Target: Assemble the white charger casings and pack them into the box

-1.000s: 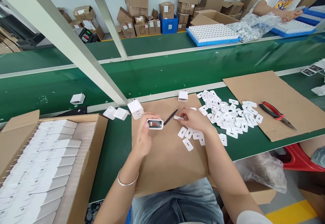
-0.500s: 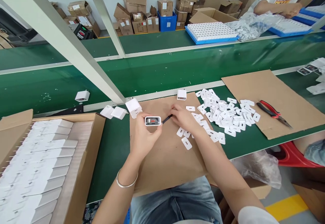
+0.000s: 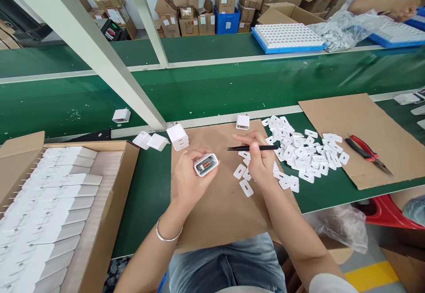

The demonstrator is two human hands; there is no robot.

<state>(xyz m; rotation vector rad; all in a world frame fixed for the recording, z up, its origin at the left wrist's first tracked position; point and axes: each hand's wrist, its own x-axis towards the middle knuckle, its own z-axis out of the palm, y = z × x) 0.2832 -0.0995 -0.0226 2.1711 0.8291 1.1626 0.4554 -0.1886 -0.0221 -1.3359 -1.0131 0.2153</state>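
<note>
My left hand is closed around a white charger housing, its open end facing up and showing metal and orange parts inside. In my right hand is a pair of black tweezers, held level with the tips pointing left toward the housing but apart from it. Small white slotted cover plates lie on the cardboard sheet beneath my right hand, and a larger pile of cover plates spreads to its right. A single white charger stands at the sheet's far edge.
A carton at left holds rows of white chargers. More white chargers sit by the frame post. Red-handled pliers lie on another cardboard sheet. Across the bench, a person's arms work near blue trays.
My right hand has drawn the tweezers away from the housing to the right and turned them level. My left hand has tilted the housing. The whole view has shifted slightly.
</note>
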